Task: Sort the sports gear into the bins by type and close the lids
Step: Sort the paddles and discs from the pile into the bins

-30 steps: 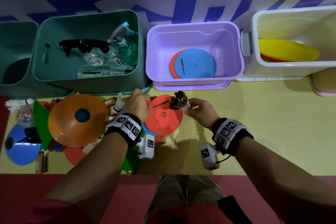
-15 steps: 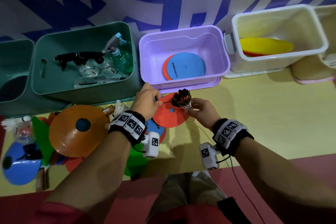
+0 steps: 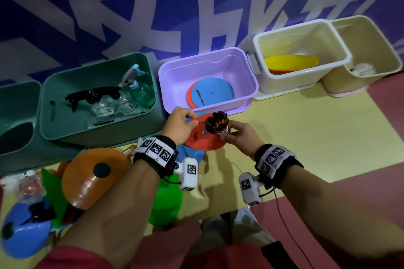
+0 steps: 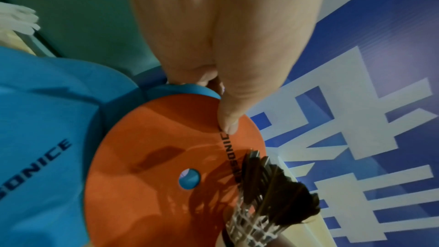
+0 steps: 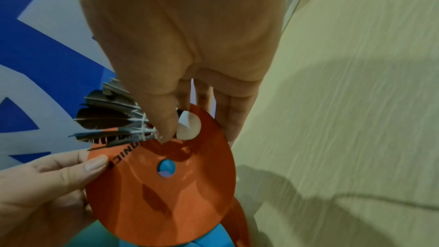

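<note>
Orange is the flat disc point(image 3: 202, 135) that we hold just in front of the purple bin point(image 3: 207, 78), which we take as our landmark. Our left hand point(image 3: 179, 125) pinches the disc's near-left edge, thumb on top beside the black lettering, the other fingers point(image 4: 182, 74) curled under it; a blue disc point(image 4: 42, 138) lies below the orange one, and from the wrist view a second blue edge seems to be caught in the same grip, though we cannot be sure. Our right hand point(image 3: 239, 135) is just right of the left, in front of the purple bin, and pinches the white cork end of a dark-feathered shuttlecock point(image 3: 217, 123) between thumb and forefinger, while the remaining fingers point(image 5: 234, 112) reach loosely straight behind the disc's far rim. The shuttlecock's feathers point up and away, over the orange disc. Inside the purple bin lie a blue disc on an orange one point(image 3: 211, 91). Left of the purple bin stands a green bin point(image 3: 98, 98) holding spray bottles point(image 3: 135, 85); right of it a white bin point(image 3: 301, 54) holds yellow and red cones point(image 3: 290, 62), and further right a cream bin point(image 3: 367, 50) holds a white shuttlecock point(image 3: 364, 69). Well to the left and nearer to us than the purple bin, orange point(image 3: 91, 176), blue point(image 3: 24, 233) and green cones sit heaped on the yellow floor point(image 3: 306, 133).
</note>
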Tool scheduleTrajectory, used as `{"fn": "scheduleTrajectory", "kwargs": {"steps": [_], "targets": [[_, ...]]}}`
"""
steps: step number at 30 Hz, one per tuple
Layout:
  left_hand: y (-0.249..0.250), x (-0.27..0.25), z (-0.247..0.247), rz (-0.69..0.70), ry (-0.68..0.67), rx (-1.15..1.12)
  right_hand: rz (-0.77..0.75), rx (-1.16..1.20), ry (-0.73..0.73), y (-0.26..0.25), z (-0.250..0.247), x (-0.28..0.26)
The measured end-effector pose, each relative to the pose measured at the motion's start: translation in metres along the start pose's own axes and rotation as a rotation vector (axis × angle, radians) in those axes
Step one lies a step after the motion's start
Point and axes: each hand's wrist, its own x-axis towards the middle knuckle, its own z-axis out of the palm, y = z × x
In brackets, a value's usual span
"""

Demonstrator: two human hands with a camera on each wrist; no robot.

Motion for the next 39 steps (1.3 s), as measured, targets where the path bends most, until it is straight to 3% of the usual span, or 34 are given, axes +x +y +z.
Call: {"fn": "scheduleTrajectory", "kwargs": {"steps": [8,14,21,28,31,35,39], "targets": [[0.030,0.000,-0.014,0.071,0.007,-0.189,-0.055,0.060,0.048,-0.046,-0.022,-0.017],[0.066,0.001,-0.033,0.162,0.038,-0.315,-0.138,-0.027,0.194,-0.089,-0.046,-0.034],[0.106,0.001,-0.043,0.217,0.071,-0.384,-0.163,-0.020,0.249,-0.116,-0.081,-0.052],[0.126,-0.002,-0.036,0.228,0.029,-0.179,-0.168,0.105,0.253,-0.120,-0.111,-0.045],[0.132,0.001,-0.028,0.233,0.055,-0.213,-0.197,0.151,0.249,-0.120,-0.123,-0.036],[0.135,0.011,-0.017,0.174,0.181,-0.291,-0.227,0.129,0.229,-0.121,-0.142,-0.019],[0.130,0.028,-0.008,-0.002,0.322,-0.411,-0.230,0.137,0.135,-0.118,-0.163,0.004]]}}
